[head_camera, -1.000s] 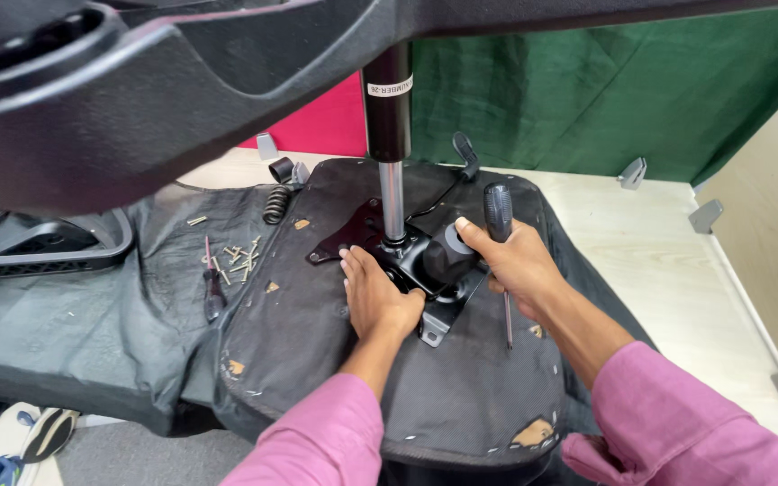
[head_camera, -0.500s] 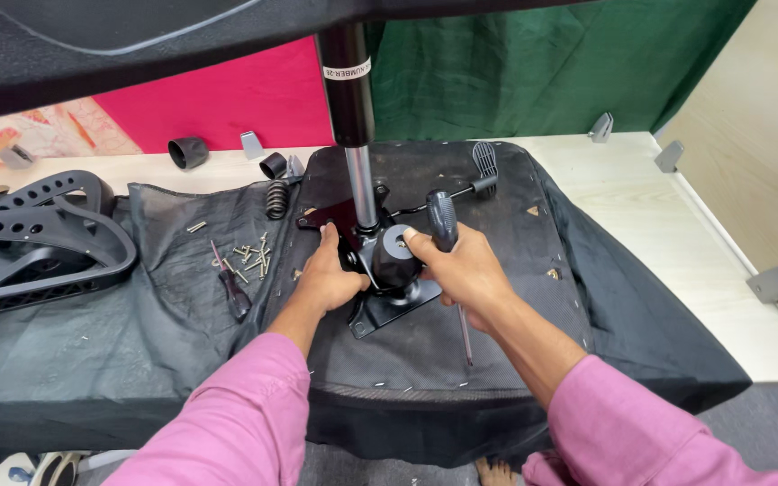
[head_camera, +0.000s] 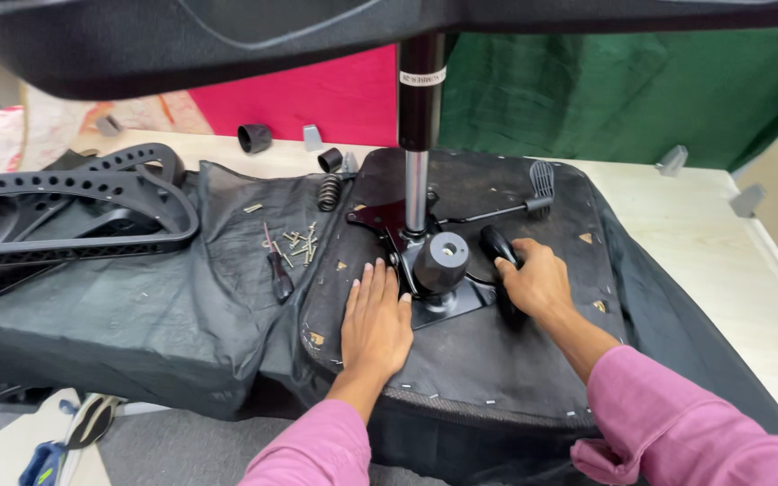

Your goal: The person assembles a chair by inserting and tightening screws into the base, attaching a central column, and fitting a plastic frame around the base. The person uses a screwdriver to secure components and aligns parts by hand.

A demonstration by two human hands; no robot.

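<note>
- Upturned black fabric-covered chair seat [head_camera: 497,360] lies nearest me on the table.
- My left hand [head_camera: 375,319] presses flat on it, fingers together.
- My right hand [head_camera: 538,281] is clamped on one black screwdriver handle [head_camera: 497,245].
- One black metal tilt mechanism [head_camera: 429,265] sits between my two hands.
- One silver-and-black gas cylinder [head_camera: 418,135] rises beyond.

Matt black fabric seat underside [head_camera: 497,360], shiny metal gas-lift rod [head_camera: 416,189], glossy black plastic knob [head_camera: 443,261]

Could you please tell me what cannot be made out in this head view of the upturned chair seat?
- Shaft of the tool in the right hand: hidden by the hand.
- Screw types in the pile: too small.
- Gas cylinder top: hidden by the dark chair base overhead.
- Left hand lies flat; anything beneath is hidden.
</note>
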